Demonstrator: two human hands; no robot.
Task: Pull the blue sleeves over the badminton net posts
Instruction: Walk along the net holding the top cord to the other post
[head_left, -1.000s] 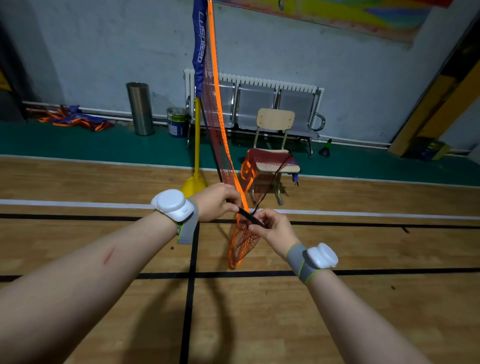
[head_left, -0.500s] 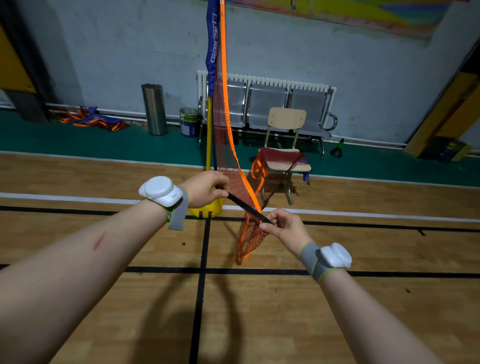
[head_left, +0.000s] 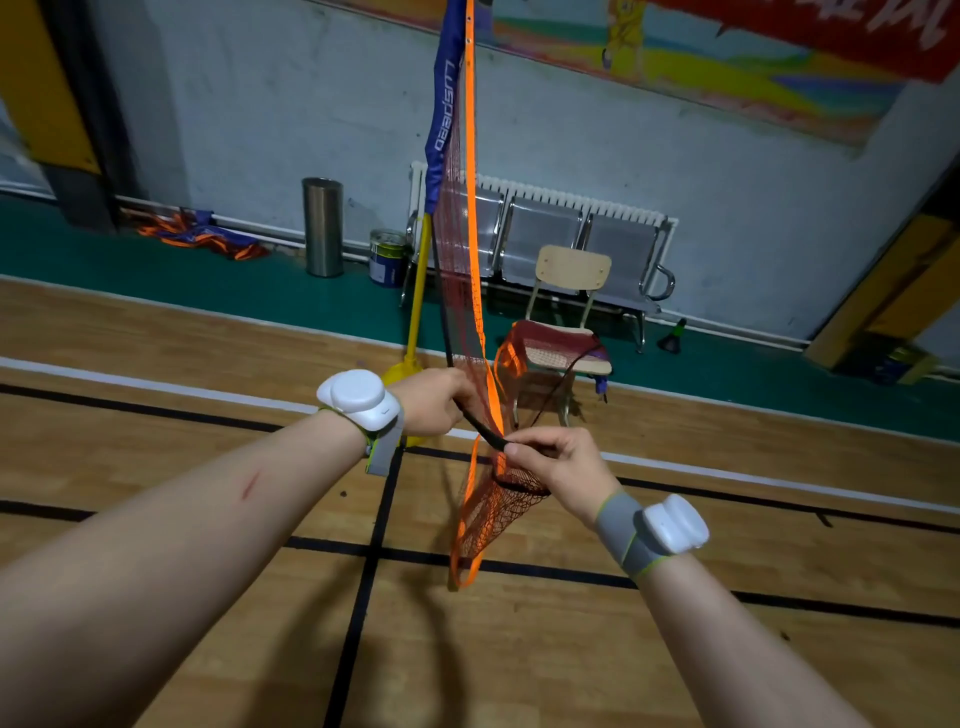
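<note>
**Cord in both hands, sleeve high on the post**

Nearest: my right hand (head_left: 558, 467) pinches the end of a black cord (head_left: 483, 432) between thumb and forefinger. Loose net (head_left: 493, 514), red mesh with orange tape, hangs bunched just beneath it. My left hand (head_left: 434, 402) is curled round the same cord a little farther up, so it runs straight between the two. Both hands are closed on the cord.

Beyond: cord and net rise to the yellow post (head_left: 418, 291). The blue sleeve (head_left: 441, 119) covers only its upper part, and the pole below is bare down to the base. More net lies draped over a chair (head_left: 571, 270), with a bench (head_left: 582, 234) against the wall behind.

Judgement: the step in hand looks like sorting out the cord before drawing the sleeve down.
- Keep the cord tight and clear of the mesh so nothing snags.
- Pull in line with the post, not sideways, since the base may tip.
- Lift the slack off the chair first.
</note>
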